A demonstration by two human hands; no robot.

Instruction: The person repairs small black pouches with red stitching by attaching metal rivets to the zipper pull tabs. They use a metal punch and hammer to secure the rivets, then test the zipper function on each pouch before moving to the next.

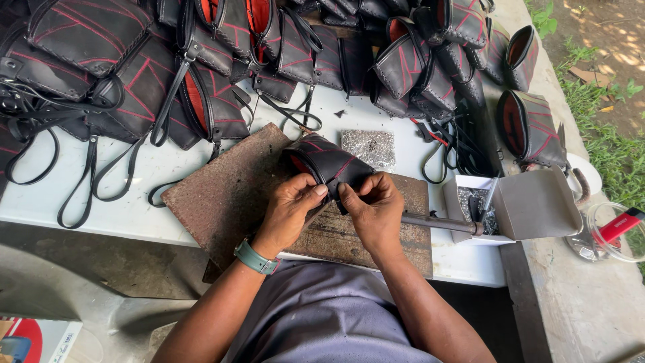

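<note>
Right, both my hands are on one pouch (327,163): black, leathery, matte, with red stitched lines across it and a red lining showing at its open mouth. It sits at the middle of the white table (141,214), over a rusty, rough-textured metal slab (228,195) near the table's front edge. Left hand (290,210) comes in from below, wrist bent, thumb and fingers pinched narrow on the pouch's lower edge; a teal watch band (256,258) wraps that wrist. Right hand (375,210) mirrors it, fingertips closed tight on a small black tab at the same edge, knuckles up. Thumbs nearly touching each other. A dark metal rod (440,223) lies on the slab just beside the right hand, running toward the right edge. Behind the pouch, a clear bag of small shiny metal bits (368,148), grainy and glittery. Along the back edge, a heap of matching black-and-red pouches (201,60) with long thin straps trailing forward. At the right edge, an open grey cardboard box (524,205) holding more small metal parts.
</note>
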